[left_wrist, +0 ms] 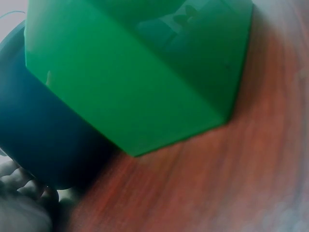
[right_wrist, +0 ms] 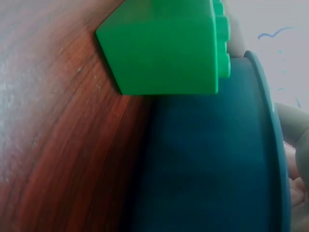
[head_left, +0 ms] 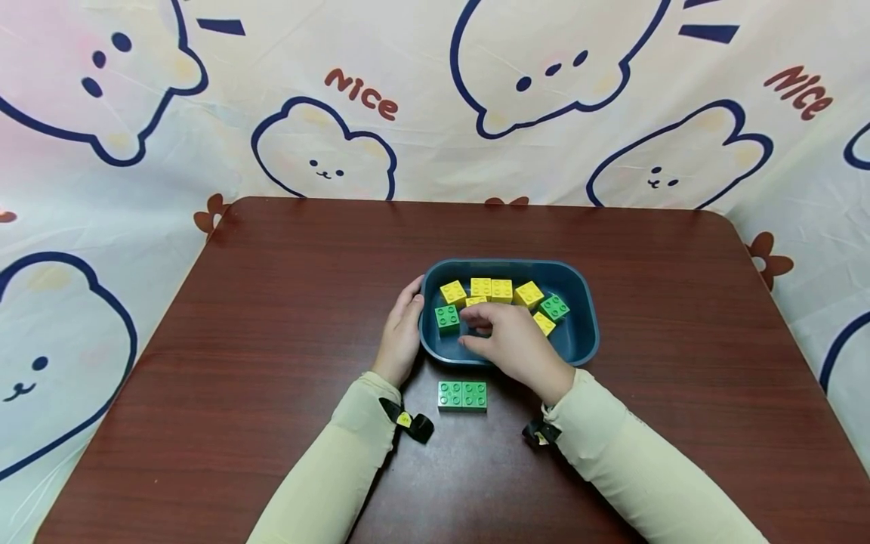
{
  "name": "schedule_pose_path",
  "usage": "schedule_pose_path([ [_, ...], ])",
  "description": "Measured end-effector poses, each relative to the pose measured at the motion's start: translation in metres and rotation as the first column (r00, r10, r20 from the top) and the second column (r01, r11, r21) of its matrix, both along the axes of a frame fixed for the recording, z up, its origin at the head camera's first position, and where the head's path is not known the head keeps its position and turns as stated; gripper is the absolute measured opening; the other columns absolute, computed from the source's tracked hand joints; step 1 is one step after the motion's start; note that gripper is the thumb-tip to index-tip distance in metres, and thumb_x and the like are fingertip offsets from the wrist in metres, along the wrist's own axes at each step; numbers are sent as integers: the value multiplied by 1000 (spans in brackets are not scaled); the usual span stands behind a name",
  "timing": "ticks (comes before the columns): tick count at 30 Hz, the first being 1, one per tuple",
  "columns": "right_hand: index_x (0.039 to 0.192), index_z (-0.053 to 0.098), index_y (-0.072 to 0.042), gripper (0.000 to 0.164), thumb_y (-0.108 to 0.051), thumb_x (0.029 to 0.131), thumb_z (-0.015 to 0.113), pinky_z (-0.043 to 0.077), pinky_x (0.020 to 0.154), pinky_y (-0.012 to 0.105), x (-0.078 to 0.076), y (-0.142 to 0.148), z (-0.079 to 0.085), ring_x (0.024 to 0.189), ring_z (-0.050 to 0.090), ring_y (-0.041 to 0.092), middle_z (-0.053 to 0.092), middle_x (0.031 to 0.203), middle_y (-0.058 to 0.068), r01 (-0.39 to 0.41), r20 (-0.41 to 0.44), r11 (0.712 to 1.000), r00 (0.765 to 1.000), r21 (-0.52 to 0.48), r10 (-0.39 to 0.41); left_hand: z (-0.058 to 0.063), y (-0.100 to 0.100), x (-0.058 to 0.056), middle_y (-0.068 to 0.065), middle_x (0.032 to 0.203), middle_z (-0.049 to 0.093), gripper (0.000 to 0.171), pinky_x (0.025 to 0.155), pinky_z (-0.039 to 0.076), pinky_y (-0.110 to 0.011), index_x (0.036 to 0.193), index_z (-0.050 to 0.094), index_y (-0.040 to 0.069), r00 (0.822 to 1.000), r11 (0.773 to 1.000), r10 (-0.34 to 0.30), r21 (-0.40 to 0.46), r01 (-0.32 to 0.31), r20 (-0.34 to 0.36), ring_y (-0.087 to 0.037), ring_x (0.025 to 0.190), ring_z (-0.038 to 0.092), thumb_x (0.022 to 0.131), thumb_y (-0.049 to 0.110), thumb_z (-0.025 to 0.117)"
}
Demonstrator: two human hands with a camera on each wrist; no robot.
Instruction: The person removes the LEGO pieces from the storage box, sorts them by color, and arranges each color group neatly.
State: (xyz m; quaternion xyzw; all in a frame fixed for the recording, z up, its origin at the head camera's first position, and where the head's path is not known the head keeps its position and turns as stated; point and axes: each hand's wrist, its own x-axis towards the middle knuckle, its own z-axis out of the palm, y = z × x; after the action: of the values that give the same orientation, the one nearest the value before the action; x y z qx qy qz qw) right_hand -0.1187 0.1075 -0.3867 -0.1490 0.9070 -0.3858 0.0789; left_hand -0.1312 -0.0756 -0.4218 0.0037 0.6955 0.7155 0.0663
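Observation:
A dark blue tray [head_left: 578, 344] holds several yellow toy building bricks [head_left: 501, 290], a green brick at its left [head_left: 447, 317] and another green brick at its right [head_left: 553, 307]. Along the tray's left outer wall lies my left hand [head_left: 399, 340], fingers extended and touching the rim. My right hand [head_left: 519, 344] reaches over the near rim, thumb and fingers apart, with no brick visible between them; it hides part of the contents. Two green bricks [head_left: 462, 397] stand side by side on the table in front of the tray, large in both wrist views as a green brick [left_wrist: 120, 87] and green block [right_wrist: 164, 58].
The brown wooden table [head_left: 272, 302] extends around the tray. Behind it hangs a pale cloth [head_left: 421, 151] printed with bear outlines. Black wrist straps with small cameras [head_left: 418, 427] sit between the two forearms, close to the green pair.

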Motion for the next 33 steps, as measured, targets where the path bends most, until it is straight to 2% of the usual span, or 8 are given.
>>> schedule_pose_path([
  [8,121,63,-14,42,-23,81,73,52,82,32,-8,-4,1,100,63,15,62,118,-1,1,22,999,1000,50,-2,1,-1,0,2,145,35,42,106,30,-37,144,35,18,1000,1000,-3,6,3,-13,-16,132,34,103,26,31],
  [15,121,63,-15,42,-24,82,73,51,84,32,-14,-8,0,101,62,13,63,117,-2,8,16,997,1000,77,-9,0,-1,0,4,145,35,42,107,29,-37,144,35,20,1000,1000,-5,3,5,-5,-14,132,33,103,27,31],
  [28,121,63,-14,42,-22,81,73,51,81,30,-19,-13,-2,96,63,11,65,113,0,-8,-3,996,1000,91,8,-1,0,-1,-1,144,37,41,106,30,-37,143,36,16,1000,999,-8,42,9,-25,-18,131,35,103,24,31],
  [33,120,64,-14,40,-20,81,73,52,80,30,-21,-15,-3,93,64,10,65,110,-1,-8,6,995,1000,98,8,-20,-1,-7,6,140,41,38,105,32,-37,139,41,27,999,998,12,59,-9,-39,-12,127,39,102,32,35],
])
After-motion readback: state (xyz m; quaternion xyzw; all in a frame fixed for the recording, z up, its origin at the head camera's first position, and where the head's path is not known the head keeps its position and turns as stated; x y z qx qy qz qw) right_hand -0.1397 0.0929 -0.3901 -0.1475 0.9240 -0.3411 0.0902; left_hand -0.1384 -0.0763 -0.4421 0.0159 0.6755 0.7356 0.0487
